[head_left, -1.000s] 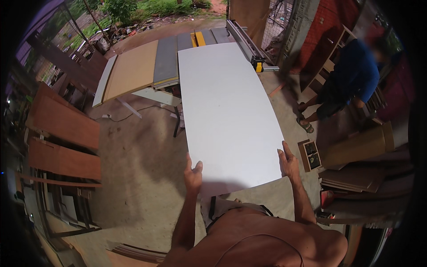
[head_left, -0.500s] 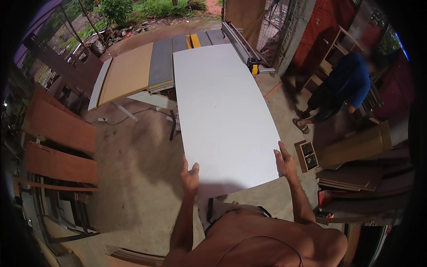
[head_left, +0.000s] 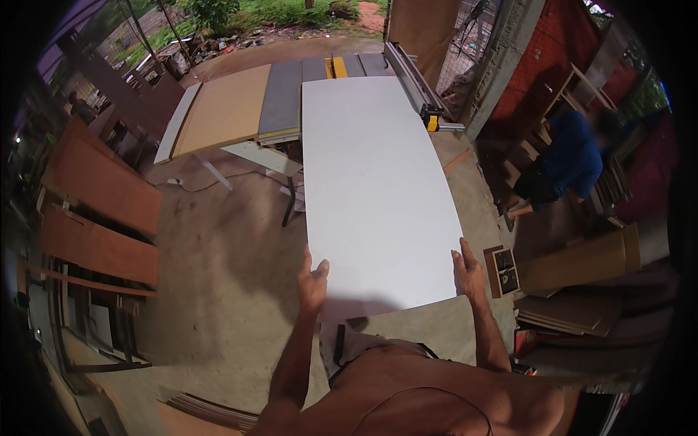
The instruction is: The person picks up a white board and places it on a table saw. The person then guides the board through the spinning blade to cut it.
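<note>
Your left grip (head_left: 313, 286) and right grip (head_left: 470, 276) are pinching the white panel (head_left: 378, 182) by its long edges; its far end is overlying the grey surface (head_left: 281, 98). A mark on the red wall (head_left: 556, 43) is looking illegible.

No readable text or numbers
</note>
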The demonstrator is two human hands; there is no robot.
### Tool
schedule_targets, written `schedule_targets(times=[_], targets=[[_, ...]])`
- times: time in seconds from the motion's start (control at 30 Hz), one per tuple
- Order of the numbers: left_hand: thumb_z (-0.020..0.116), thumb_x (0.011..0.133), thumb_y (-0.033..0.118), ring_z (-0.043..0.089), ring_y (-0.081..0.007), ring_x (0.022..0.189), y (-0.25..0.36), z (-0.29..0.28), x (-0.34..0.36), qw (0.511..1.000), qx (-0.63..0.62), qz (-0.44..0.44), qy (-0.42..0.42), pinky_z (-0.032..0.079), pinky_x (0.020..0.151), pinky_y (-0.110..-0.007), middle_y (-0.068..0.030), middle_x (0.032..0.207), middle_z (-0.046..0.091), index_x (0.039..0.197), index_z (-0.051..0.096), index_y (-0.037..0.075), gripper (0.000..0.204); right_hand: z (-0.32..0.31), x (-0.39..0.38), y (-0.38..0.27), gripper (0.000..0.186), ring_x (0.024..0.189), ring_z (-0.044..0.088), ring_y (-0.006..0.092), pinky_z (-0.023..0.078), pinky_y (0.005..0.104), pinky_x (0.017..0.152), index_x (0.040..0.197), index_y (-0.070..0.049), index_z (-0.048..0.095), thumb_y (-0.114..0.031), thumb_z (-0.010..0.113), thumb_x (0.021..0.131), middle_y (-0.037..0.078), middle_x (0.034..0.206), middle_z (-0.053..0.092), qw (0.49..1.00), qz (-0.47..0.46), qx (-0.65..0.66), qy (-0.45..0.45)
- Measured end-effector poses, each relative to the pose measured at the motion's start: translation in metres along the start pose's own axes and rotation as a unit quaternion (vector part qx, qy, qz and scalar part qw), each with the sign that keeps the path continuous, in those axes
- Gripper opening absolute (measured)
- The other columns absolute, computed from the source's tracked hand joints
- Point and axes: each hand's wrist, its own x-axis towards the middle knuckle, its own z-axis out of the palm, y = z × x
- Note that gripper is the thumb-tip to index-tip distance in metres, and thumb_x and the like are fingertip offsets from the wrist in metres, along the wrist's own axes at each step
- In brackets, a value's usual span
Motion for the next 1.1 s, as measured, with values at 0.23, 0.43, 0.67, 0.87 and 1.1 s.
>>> schedule_targets(times=[0.23, 0.43, 0.67, 0.87, 1.1], targets=[[0.069, 0.106, 0.022, 0.071, -0.0192, 0.113, -0.005, 0.005, 0.009, 1.0, 0.016, 0.0, 0.025, 0.052, 0.105, -0.034, -0.0167, 0.132, 0.076, 0.17, 0.037, 0.011, 0.072, 0.002, 0.009, 0.004, 0.071, 0.086, 0.069, 0.0227, 0.057, 0.0395, 0.087, 0.163, -0.006, 0.05, -0.049, 0.058, 0.107, 0.027, 0.113, 0.078, 0.998, -0.048, -0.03, 0.018], [0.07, 0.105, 0.029, 0.073, -0.0188, 0.101, -0.017, 0.006, 0.022, 0.999, 0.039, -0.007, 0.032, 0.054, 0.1, -0.036, -0.0138, 0.118, 0.08, 0.171, 0.038, 0.016, 0.074, 0.004, 0.016, -0.001, 0.071, 0.127, 0.066, 0.0249, 0.052, 0.0362, 0.106, 0.162, 0.0, 0.048, -0.046, 0.059, 0.11, 0.029, 0.149, 0.065, 0.999, -0.041, -0.005, 0.001], [0.068, 0.106, 0.023, 0.068, -0.0168, 0.107, 0.002, 0.007, 0.029, 0.998, 0.048, -0.02, 0.021, 0.053, 0.101, -0.033, -0.012, 0.125, 0.076, 0.17, 0.037, 0.011, 0.072, 0.004, 0.021, -0.012, 0.07, 0.122, 0.068, 0.0236, 0.054, 0.0377, 0.103, 0.163, -0.006, 0.051, -0.05, 0.06, 0.109, 0.03, 0.144, 0.068, 0.999, -0.016, -0.027, 0.006], [0.069, 0.105, 0.027, 0.07, -0.0177, 0.1, 0.002, 0.008, 0.041, 0.999, 0.043, -0.01, 0.028, 0.054, 0.098, -0.035, -0.014, 0.115, 0.077, 0.171, 0.037, 0.013, 0.074, 0.004, 0.026, -0.04, 0.072, 0.14, 0.061, 0.0374, 0.049, 0.0422, 0.114, 0.163, -0.005, 0.05, -0.051, 0.057, 0.108, 0.03, 0.151, 0.061, 1.0, -0.002, -0.028, -0.013], [0.071, 0.105, 0.021, 0.061, -0.0131, 0.09, 0.013, 0.011, 0.05, 0.998, 0.042, 0.001, 0.037, 0.054, 0.09, -0.03, -0.0073, 0.105, 0.073, 0.17, 0.038, 0.008, 0.074, 0.008, 0.037, -0.041, 0.073, 0.146, 0.057, 0.0407, 0.047, 0.0431, 0.118, 0.163, -0.004, 0.049, -0.052, 0.055, 0.108, 0.03, 0.156, 0.058, 0.999, -0.008, -0.029, -0.012]])
